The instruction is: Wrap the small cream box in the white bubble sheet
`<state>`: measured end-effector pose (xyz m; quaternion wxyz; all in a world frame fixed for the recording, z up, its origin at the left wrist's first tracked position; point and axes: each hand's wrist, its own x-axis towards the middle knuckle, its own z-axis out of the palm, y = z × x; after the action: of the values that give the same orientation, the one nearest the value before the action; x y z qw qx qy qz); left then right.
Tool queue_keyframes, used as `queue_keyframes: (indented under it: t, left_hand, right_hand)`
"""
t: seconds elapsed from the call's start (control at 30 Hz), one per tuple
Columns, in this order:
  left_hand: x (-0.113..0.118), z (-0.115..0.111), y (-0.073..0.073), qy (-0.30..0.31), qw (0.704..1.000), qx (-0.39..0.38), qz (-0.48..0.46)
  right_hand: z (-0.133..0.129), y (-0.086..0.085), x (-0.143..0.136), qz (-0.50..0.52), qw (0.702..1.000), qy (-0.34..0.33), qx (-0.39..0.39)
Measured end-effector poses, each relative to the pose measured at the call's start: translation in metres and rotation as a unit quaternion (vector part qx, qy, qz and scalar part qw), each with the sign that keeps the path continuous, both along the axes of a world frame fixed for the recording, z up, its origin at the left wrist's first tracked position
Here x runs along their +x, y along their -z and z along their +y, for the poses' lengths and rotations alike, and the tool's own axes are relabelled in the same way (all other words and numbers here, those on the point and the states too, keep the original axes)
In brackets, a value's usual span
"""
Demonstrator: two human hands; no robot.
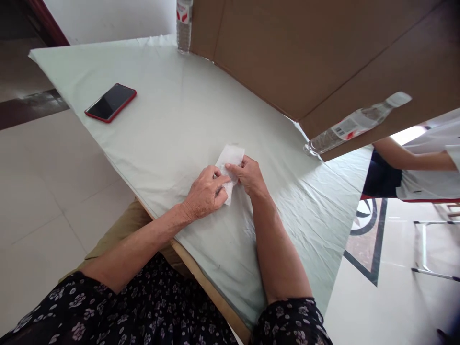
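A white, folded tissue (232,155) lies slanted between my hands, just above or on the pale green tablecloth. My left hand (205,192) has its fingers bent in and pinches the tissue's near part. On the other side, my right hand (252,176) grips the edge, its thumb lying across the top and its fingers underneath. Both hands meet close together near the middle of the tissue, so part of it is hidden beneath the fingers.
A phone in a red case (111,102) lies at the far left of the tablecloth (158,115). A large cardboard panel (287,52) stands across the back, with clear bottles (350,125) (184,28) against it. Beyond it, at right, a person's arm (413,158) shows.
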<state>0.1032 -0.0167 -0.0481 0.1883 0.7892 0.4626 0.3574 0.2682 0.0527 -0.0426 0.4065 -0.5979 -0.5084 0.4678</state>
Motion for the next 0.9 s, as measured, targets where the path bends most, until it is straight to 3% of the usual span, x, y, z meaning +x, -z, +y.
queue_keyframes:
  t: [0.17, 0.33, 0.63, 0.9]
  left_hand:
    - [0.0, -0.001, -0.001, -0.001, 1.0, -0.005, -0.002]
    - [0.0, -0.001, -0.002, -0.008, 1.0, -0.025, 0.008]
    - [0.0, 0.0, 0.001, -0.022, 0.999, -0.022, -0.012]
    - [0.004, -0.003, 0.004, -0.097, 0.992, 0.006, -0.082]
  right_hand:
    - [-0.008, 0.008, -0.009, 0.028, 0.995, 0.022, 0.093]
    - [-0.013, 0.009, -0.016, 0.038, 0.994, 0.034, 0.099]
    - [-0.028, -0.01, -0.017, 0.081, 0.993, -0.02, 0.082]
    - [-0.063, -0.023, -0.015, -0.02, 0.991, -0.025, 0.132]
